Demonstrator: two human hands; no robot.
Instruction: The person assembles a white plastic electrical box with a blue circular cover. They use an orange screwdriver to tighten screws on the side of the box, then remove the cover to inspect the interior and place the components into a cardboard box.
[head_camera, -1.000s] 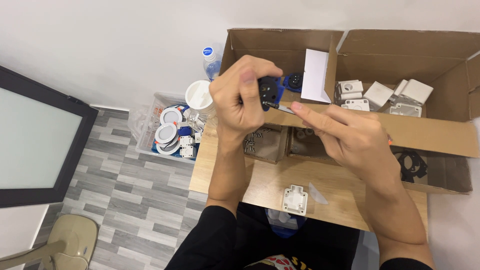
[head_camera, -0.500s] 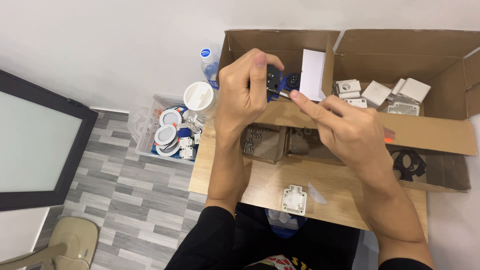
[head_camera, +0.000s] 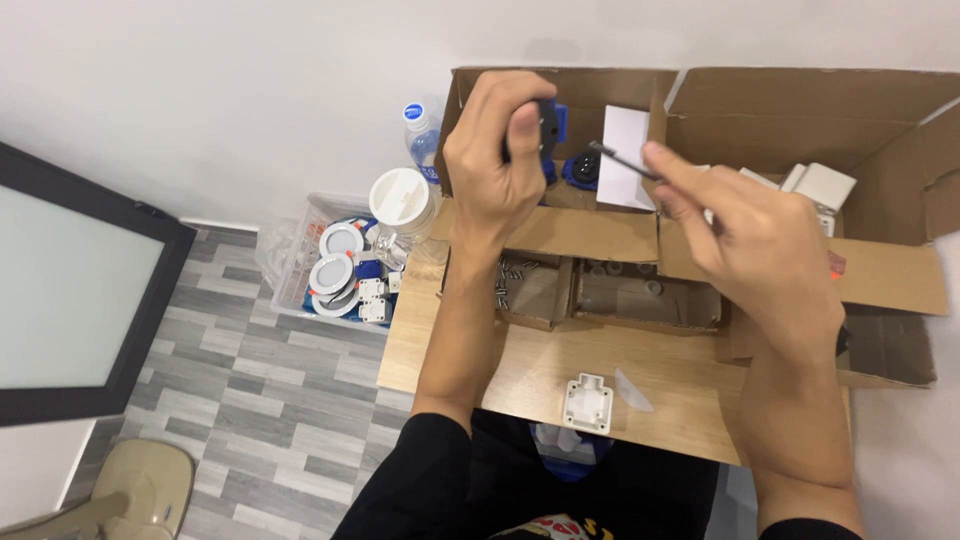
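Blue-and-black plug part (head_camera: 548, 128) sits clenched in our left hand (head_camera: 500, 150), raised above the open cardboard boxes; the fingers wrap it so closely that we see only its dark edge and a strip of blue by the knuckles. Our right hand (head_camera: 745, 235) is just beside it, thumb and forefinger pinched on a thin dark tool (head_camera: 622, 160) whose tip points left toward the part and stops short of touching it. Behind the tool, a folded white card (head_camera: 628, 172) stands in the left cardboard box (head_camera: 560, 90), with another blue piece (head_camera: 580, 172) low beside it. Under our hands, two small brown trays rest on the wooden table (head_camera: 540, 375): the left tray (head_camera: 530, 290) holds small screws, the right tray (head_camera: 650, 295) holds a few pale pieces that are too small for us to tell apart. Nearer our body, a white square socket base (head_camera: 587, 402) lies on the table, a clear bit of plastic (head_camera: 632, 392) beside it. White parts (head_camera: 822, 185) fill the right-hand box (head_camera: 800, 110). On the grey floor to our left stand a plastic bottle (head_camera: 423, 140), a white-lidded jar (head_camera: 402, 205) and a clear bin of round white lamps (head_camera: 335, 270).
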